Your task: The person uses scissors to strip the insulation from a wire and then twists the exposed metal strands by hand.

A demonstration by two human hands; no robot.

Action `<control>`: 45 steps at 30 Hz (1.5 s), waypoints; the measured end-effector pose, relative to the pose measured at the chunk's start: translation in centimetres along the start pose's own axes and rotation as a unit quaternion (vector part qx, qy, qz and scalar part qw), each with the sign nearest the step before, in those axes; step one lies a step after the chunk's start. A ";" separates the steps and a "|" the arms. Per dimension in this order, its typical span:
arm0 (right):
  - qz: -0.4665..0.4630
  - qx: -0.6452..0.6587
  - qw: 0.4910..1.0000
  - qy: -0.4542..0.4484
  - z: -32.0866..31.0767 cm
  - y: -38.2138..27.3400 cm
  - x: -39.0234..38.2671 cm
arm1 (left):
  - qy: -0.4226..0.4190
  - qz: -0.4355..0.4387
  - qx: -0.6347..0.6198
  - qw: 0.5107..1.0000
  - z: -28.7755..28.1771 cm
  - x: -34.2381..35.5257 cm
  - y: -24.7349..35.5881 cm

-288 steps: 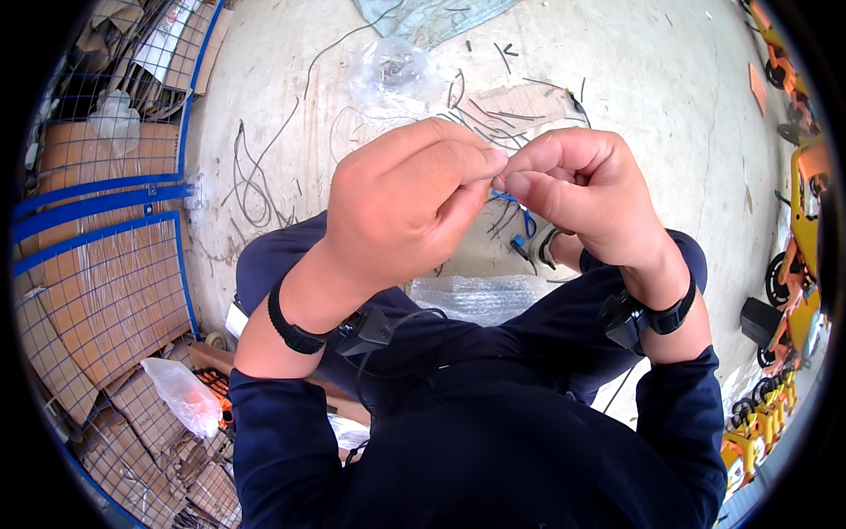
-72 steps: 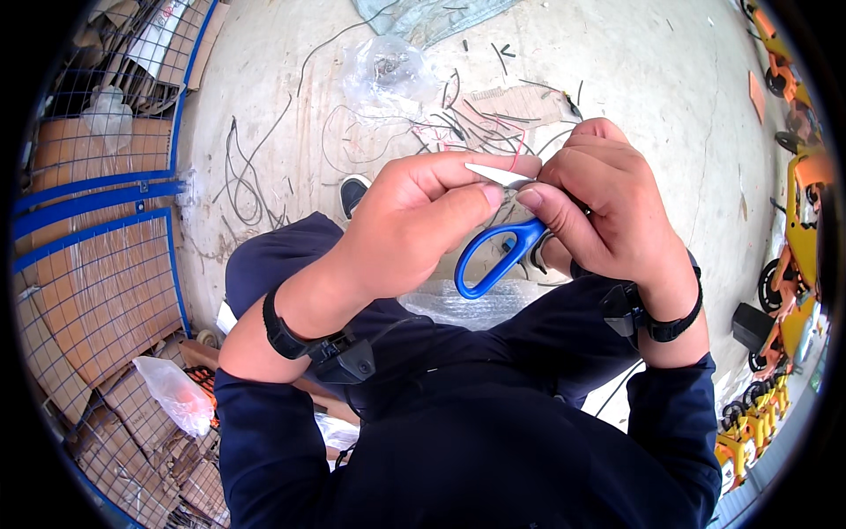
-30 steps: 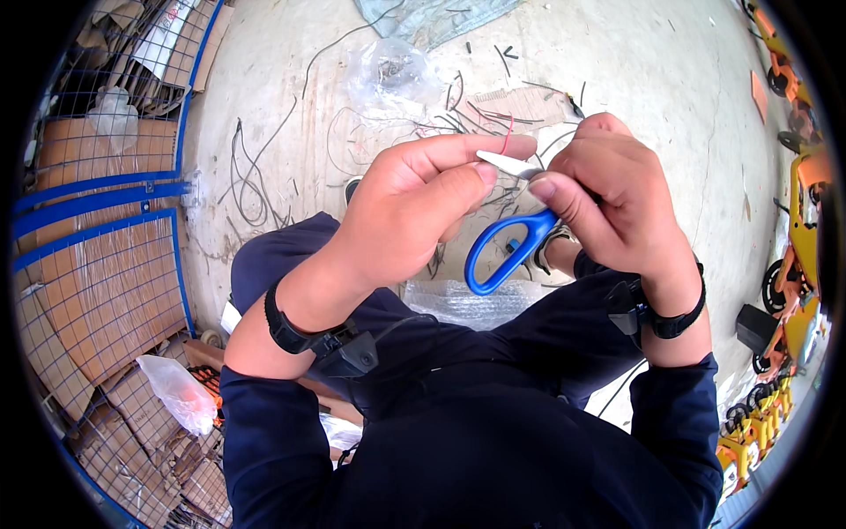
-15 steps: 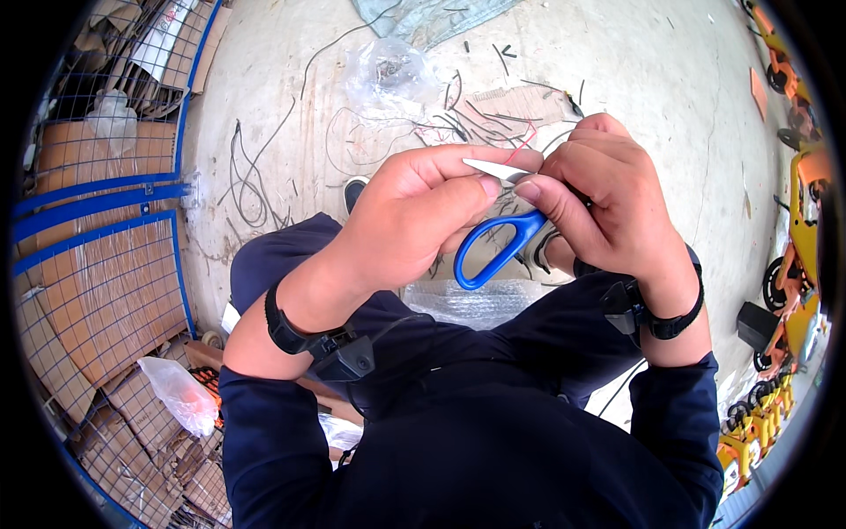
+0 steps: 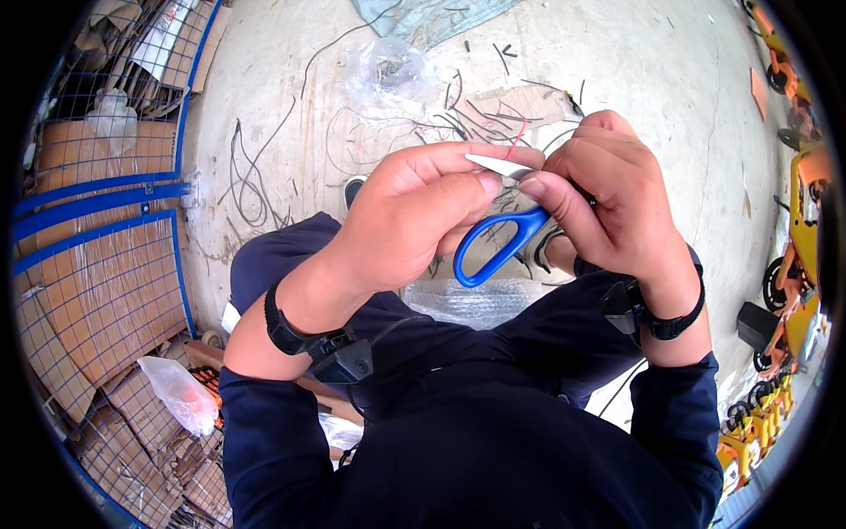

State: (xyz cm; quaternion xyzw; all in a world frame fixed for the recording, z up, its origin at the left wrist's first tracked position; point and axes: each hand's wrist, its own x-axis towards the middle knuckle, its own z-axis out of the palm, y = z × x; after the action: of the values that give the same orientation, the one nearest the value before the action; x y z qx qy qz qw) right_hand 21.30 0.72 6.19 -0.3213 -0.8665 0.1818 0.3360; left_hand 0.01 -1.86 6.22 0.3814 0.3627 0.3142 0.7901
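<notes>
My left hand is closed with the red wire at its forefinger and thumb; the wire rises from the fingers in a thin bend. My right hand grips blue-handled scissors near their pivot, its thumb on them and the large handle loop hanging down and left below the fingers. The pale blade points left, lying across my left fingertips where the wire is. Whether it touches the wire is hard to tell. The two hands nearly meet above my crossed legs.
Cut cables and wires lie on the concrete floor, with cardboard, a clear bag and a grey-blue cloth. A blue mesh cage of cardboard stands left, yellow wheeled machines right, bubble wrap between my legs.
The scissors, on the floor earlier, are now in my right hand. Over the last second the blade and handle have shifted slightly left, and the red wire's bend has changed.
</notes>
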 end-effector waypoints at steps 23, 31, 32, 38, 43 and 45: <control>0.001 0.036 0.999 -0.022 -0.5 0.0 -0.1 | -0.007 -0.006 -0.043 0.999 0.3 -0.1 0.0; 0.004 0.033 0.999 -0.018 -0.1 0.2 -0.3 | -0.021 0.005 -0.024 0.999 -0.1 -0.2 -0.4; 0.004 0.033 0.999 -0.016 -0.1 0.2 -0.3 | -0.022 0.006 -0.020 1.000 -0.1 -0.2 -0.4; 0.003 0.007 1.000 -0.008 -0.2 0.1 -0.2 | -0.023 0.006 -0.021 0.999 -0.2 0.0 -0.3; 0.022 0.007 0.999 -0.036 -0.6 -0.1 -0.2 | -0.016 0.003 -0.041 0.999 0.2 -0.2 -0.1; 0.030 0.008 0.998 -0.052 -0.8 -0.2 -0.2 | -0.016 0.000 -0.045 0.999 0.3 -0.4 0.1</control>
State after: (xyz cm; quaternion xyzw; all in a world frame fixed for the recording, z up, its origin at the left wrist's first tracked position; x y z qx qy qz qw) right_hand 21.90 0.50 6.72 -0.3345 -0.8713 0.2152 0.2876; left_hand 0.02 -2.22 6.60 0.3505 0.3351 0.3238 0.8124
